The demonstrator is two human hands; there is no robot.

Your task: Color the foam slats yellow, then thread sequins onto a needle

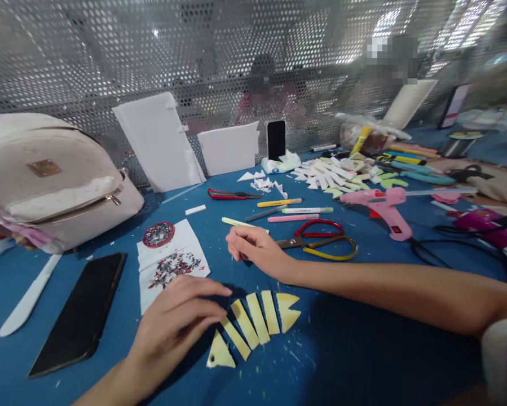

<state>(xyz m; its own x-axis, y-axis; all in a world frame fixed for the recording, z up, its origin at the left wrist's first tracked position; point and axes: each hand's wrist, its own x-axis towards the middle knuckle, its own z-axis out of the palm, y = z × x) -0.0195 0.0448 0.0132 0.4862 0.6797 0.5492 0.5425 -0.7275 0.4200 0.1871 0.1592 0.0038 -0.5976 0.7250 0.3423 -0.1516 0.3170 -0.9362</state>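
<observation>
Pale yellow cut pieces lie on the blue table like a fish: a triangular head [220, 352] with a dark eye, several strips [258, 317] and a notched tail [289, 312]. My left hand [179, 321] hovers over the head end, fingers stretched out and apart, fingertips close to the first strip. Above the strips, my right hand [259, 251] has its fingers curled in; whatever they might hold is hidden. Just behind it lie scissors [327, 242] with one red and one yellow handle loop, the blades partly covered by the hand.
Felt pens [293, 218], a red cutter knife [232, 194] and a pink glue gun [384, 206] lie farther back. White and green scraps [333, 172] are heaped behind. On the left are a glitter-covered paper [194, 242], a black phone [82, 310], a white knife [29, 296] and a backpack [45, 180].
</observation>
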